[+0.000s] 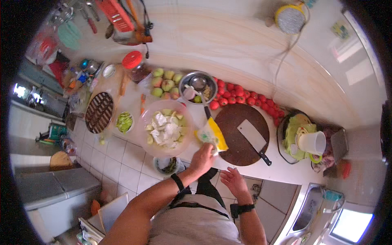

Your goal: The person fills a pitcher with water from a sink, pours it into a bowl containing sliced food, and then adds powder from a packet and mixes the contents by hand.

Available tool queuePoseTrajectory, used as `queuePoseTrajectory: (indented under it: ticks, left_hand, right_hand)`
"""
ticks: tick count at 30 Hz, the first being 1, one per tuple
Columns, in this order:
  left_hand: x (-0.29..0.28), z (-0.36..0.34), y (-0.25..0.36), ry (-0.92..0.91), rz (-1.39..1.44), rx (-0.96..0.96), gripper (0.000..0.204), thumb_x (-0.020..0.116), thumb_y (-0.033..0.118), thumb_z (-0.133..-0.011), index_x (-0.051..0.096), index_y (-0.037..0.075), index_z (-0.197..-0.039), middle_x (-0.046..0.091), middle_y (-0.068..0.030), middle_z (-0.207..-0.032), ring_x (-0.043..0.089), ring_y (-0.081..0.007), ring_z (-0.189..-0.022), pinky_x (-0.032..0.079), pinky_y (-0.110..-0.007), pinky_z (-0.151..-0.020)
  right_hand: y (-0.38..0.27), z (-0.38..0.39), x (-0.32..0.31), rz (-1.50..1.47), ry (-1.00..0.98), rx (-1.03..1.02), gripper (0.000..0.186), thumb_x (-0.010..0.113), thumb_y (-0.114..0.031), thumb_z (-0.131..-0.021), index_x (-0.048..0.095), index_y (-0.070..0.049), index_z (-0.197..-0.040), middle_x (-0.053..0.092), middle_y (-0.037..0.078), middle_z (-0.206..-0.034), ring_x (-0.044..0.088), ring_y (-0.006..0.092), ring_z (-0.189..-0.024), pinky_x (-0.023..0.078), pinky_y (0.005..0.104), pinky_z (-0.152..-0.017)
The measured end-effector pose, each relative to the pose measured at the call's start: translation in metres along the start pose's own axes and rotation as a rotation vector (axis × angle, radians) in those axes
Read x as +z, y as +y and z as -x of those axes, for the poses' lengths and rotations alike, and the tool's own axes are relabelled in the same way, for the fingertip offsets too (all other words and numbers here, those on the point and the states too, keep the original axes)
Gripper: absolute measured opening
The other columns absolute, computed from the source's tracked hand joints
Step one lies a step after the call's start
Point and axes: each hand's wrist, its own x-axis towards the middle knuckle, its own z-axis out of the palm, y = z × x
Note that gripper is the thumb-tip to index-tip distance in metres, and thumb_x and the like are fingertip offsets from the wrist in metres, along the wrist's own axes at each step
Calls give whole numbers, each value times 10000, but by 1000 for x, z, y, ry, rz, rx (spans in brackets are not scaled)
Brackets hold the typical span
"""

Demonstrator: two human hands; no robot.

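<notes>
My left hand [203, 158] is closed on a yellow and white plastic packet [219, 136], held over the counter edge. Just left of it sits a translucent pinkish bowl [143, 143] of pale green-white chopped pieces, with white powder [167, 129] heaped on top. My right hand [234, 182] hangs in front of the counter, holding nothing, its fingers apart. The nearest thing to it is a round brown cutting board [228, 122]. Across the board lies a cleaver [252, 135], its black handle reaching past the board's near edge.
Behind the bowl stand green-red apples [167, 85], a steel bowl [188, 77] with a ladle, and a row of tomatoes [245, 96]. A white container [312, 143] is at right, a small bowl of green slices [124, 121] at left. Below the counter is another bowl [166, 165].
</notes>
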Motion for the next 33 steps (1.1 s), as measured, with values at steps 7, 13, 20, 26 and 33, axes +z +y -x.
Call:
queuePoseTrajectory:
  ticks: [7, 13, 20, 26, 33]
  left_hand:
    - [-75, 38, -25, -67, 51, 63, 533, 746, 23, -857, 526, 30, -1342, 607, -216, -1285, 636, -421, -1191, 538, -486, -992]
    - [-173, 79, -80, 543, -273, -235, 572, 732, 53, -820, 500, 1, -1340, 572, -248, -1267, 531, -451, -1233, 393, -535, -1117]
    - [-181, 77, -166, 336, 799, -982, 673, 699, 164, -978, 270, 20, -1475, 551, -267, -1321, 731, -342, -957, 649, -459, -658]
    - [-180, 76, -170, 400, 715, -898, 586, 612, 111, -995, 266, 30, -1461, 675, -239, -1034, 758, -319, -750, 660, -437, -523]
    - [-182, 96, -175, 169, 513, -941, 562, 558, 148, -1030, 237, -28, -1457, 691, -312, -1042, 734, -359, -573, 653, -413, -519]
  right_hand:
    - [-17, 41, 116, 550, -485, -184, 469, 570, -351, -1108, 572, 29, -1383, 700, 172, -1265, 712, 297, -1134, 600, 444, -966]
    - [-7, -76, 261, 1524, -341, -791, 538, 757, -267, -957, 593, -5, -1398, 617, 234, -1409, 628, 382, -1269, 514, 475, -1075]
    - [84, -154, 345, 2124, -4, -671, 1019, 815, -661, -755, 438, -212, -1589, 169, 343, -1691, 184, 584, -1546, 324, 738, -1142]
    - [69, -178, 295, 2201, -377, -805, 461, 706, -170, -847, 712, -198, -1308, 295, 252, -1664, 511, 502, -1350, 509, 548, -1100]
    - [43, -176, 340, 1980, -119, -967, 793, 890, -306, -752, 564, -119, -1451, 347, 271, -1612, 450, 508, -1402, 441, 589, -1126]
